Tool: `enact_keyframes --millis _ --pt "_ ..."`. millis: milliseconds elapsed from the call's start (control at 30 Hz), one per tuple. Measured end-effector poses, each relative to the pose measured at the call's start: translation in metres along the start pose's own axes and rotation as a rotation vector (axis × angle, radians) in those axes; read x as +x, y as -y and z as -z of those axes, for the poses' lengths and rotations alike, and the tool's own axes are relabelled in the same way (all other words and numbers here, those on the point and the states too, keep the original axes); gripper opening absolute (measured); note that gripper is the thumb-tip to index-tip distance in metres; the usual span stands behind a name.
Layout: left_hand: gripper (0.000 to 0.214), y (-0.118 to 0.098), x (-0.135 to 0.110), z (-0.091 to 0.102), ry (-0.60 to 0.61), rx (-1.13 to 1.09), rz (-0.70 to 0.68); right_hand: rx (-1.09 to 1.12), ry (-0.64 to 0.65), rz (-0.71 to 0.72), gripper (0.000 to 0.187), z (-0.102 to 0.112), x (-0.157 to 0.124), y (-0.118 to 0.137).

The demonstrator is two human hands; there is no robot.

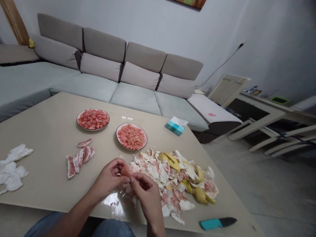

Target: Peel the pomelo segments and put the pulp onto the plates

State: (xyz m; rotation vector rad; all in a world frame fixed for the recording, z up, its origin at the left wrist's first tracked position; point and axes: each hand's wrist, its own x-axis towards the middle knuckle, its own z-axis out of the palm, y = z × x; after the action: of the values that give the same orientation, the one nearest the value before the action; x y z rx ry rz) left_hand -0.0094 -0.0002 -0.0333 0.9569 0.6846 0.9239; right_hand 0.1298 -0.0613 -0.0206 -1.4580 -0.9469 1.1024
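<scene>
Between my two hands, low over the table's near side, is a pink pomelo segment. My left hand grips its left end with fingers and thumb. The thumb and fingertips of my right hand pinch its lower right edge. Just right of my hands lies a wide heap of white pith, membrane and yellow pomelo peel. Several unpeeled pomelo segments rest on the table to the left. Behind my hands, one plate of peeled pink pulp stands nearer, and another plate farther left.
A knife with a teal handle and dark blade lies at the table's near right edge. Crumpled white tissues are at the far left. A blue tissue box stands at the back right. Beyond the table runs a grey sofa.
</scene>
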Motion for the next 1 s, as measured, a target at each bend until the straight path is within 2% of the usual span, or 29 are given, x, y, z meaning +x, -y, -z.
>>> enact_keyframes --millis 167,400,500,667,833,933,1000 --pt "0.036 -0.002 -0.002 -0.004 -0.020 0.043 -0.001 -0.040 0.006 0.009 0.030 0.002 0.000 0.000" --pt "0.034 -0.005 -0.002 -0.009 -0.035 0.084 -0.003 -0.091 -0.018 0.012 0.015 0.000 0.002 0.007" --pt "0.036 -0.003 -0.003 -0.007 0.032 0.008 0.035 -0.075 -0.008 0.011 0.013 -0.002 0.002 0.009" --pt "0.039 -0.003 -0.005 -0.001 0.213 -0.155 0.114 -0.097 -0.077 0.056 0.011 0.000 0.000 0.009" --pt "0.049 -0.007 -0.006 0.000 0.319 -0.224 0.224 -0.051 -0.046 0.102 0.012 0.002 -0.004 0.010" --pt "0.058 -0.007 -0.007 -0.003 0.288 -0.171 0.172 -0.061 -0.013 0.129 0.010 0.000 -0.005 0.009" --pt "0.052 -0.007 -0.006 -0.005 0.216 -0.105 0.128 -0.073 0.024 0.133 0.007 -0.002 -0.005 0.008"
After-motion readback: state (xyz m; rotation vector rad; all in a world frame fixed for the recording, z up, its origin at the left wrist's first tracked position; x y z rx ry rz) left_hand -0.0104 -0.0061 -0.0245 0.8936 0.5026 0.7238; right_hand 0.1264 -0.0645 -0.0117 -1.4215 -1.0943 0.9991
